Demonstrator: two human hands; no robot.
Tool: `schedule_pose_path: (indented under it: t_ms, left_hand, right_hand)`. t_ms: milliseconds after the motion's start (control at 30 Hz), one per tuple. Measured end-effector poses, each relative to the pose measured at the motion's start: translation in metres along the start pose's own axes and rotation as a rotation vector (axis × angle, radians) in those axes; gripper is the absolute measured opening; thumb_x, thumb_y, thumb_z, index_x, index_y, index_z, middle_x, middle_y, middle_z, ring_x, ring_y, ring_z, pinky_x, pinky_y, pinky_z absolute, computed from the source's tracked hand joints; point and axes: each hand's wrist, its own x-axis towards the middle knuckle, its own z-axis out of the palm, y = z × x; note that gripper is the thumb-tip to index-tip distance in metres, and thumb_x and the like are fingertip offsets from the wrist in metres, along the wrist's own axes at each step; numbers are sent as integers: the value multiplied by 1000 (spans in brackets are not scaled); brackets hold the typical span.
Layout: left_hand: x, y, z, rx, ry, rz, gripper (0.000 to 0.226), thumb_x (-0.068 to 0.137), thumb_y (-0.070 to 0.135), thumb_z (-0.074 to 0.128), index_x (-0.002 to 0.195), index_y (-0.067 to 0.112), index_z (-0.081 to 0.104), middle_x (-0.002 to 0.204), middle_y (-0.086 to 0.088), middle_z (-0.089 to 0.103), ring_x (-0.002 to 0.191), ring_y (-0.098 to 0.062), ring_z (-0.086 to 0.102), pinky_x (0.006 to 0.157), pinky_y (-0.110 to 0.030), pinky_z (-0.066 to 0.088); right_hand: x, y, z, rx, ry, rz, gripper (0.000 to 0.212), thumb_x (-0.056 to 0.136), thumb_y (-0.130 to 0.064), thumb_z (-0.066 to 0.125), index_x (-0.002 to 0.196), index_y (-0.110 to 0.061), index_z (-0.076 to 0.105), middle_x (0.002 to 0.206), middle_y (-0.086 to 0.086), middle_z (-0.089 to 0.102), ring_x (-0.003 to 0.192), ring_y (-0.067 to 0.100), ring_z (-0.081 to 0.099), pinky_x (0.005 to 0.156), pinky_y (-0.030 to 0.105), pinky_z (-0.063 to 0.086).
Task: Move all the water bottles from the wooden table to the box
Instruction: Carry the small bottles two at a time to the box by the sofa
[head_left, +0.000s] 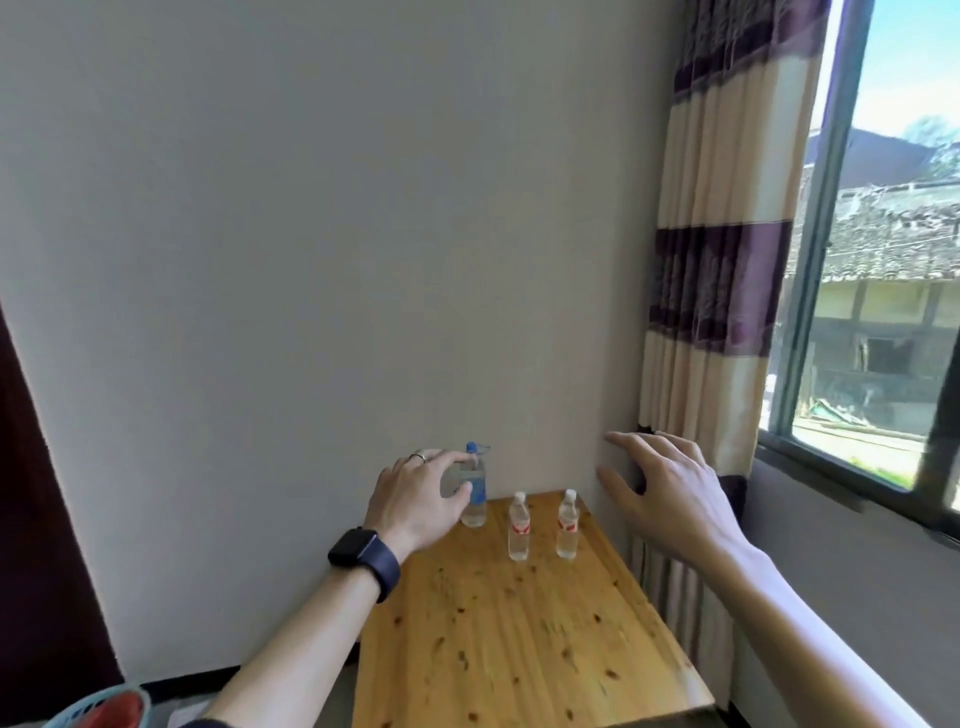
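Forearms are seen nearest the camera, both bare, the left one banded at the wrist by a dark smartwatch (365, 555) with a matte strap.

Wooden table (519, 644): a pale pine top, smooth and lacquered, marked with dark knots, is set into the corner of a plain matt wall. No box is visible in this view; only a rim of a light-blue plastic basket (98, 704) is seen at the lower left, and it cannot be identified as the target.

Left hand (415, 499): the fingers and thumb are curled around the upper body of the blue-capped bottle (474, 491), which stands upright at the back left corner of the table. Contact appears made, though a firm closure cannot be confirmed. A ring is worn on one finger.

Right hand (670, 493): the fingers are spread and empty, held in the air beside the striped curtain (722, 249), apart from every bottle.

Remaining bottles: the middle red-label bottle (518, 527) and the right red-label bottle (568, 525) stand upright just beside each other, clear, ribbed and white-capped.

Step in hand: the first pickup is judged to be under way, with three bottles on the table. A firm wrap on the thin, yielding plastic is called for, followed by a vertical lift and a carry toward the box.
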Motion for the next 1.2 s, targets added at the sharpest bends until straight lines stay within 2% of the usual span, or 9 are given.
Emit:
schedule_pose_path:
  t_ms: [300, 400, 500, 633, 867, 1033, 1200]
  left_hand:
    - [113, -41, 125, -65, -69, -87, 37, 95, 44, 59, 131, 35, 60, 139, 5, 58, 128, -20, 53, 102, -37, 47]
    - [146, -53, 183, -138, -127, -99, 37, 95, 39, 61, 130, 28, 62, 135, 4, 61, 126, -18, 55, 100, -30, 45]
    - [177, -64, 246, -218, -217, -138, 36, 95, 34, 63, 130, 27, 62, 134, 1, 62, 126, -18, 55, 93, -23, 38]
    - [213, -73, 332, -262, -370, -182, 36, 95, 39, 62, 130, 31, 60, 137, -4, 60, 126, -24, 54, 87, -26, 37]
    - [268, -87, 442, -244, -575, -284, 40, 96, 42, 60, 134, 28, 55, 138, -4, 55, 120, -24, 55, 79, -30, 41]
    - [313, -109, 493, -193, -537, -442, 50, 94, 41, 61, 141, 28, 47, 144, -7, 46, 120, -26, 54, 90, -35, 48]
    - [363, -124, 530, -231, -473, -659, 71, 91, 47, 65, 151, 30, 31, 150, -13, 39, 131, -30, 47, 91, -30, 37]
  right_hand:
    - [105, 90, 123, 25, -89, 47, 52, 94, -63, 47, 141, -42, 50, 142, -10, 55, 139, 21, 33, 111, 41, 37]
    - [125, 124, 173, 15, -163, 79, 53, 93, -66, 44, 140, -42, 49, 142, -8, 56, 138, 24, 35, 108, 42, 38]
    - [141, 158, 221, 15, -264, 140, 58, 92, -70, 41, 140, -40, 50, 141, -4, 57, 137, 28, 39, 107, 43, 40]
    - [152, 205, 285, 7, -412, 238, 58, 93, -67, 44, 142, -37, 50, 141, -3, 57, 137, 29, 39, 109, 42, 37]
    - [186, 269, 371, -1, -655, 317, 56, 96, -60, 44, 145, -33, 45, 139, 2, 56, 136, 32, 41, 108, 46, 39]
    - [247, 310, 444, 33, -714, 315, 63, 95, -60, 47, 150, -31, 40, 142, 5, 54, 135, 34, 40, 107, 44, 39]
    - [310, 342, 518, 162, -736, 287, 68, 93, -57, 53, 152, -27, 36, 145, 12, 51, 131, 38, 44, 108, 44, 36]
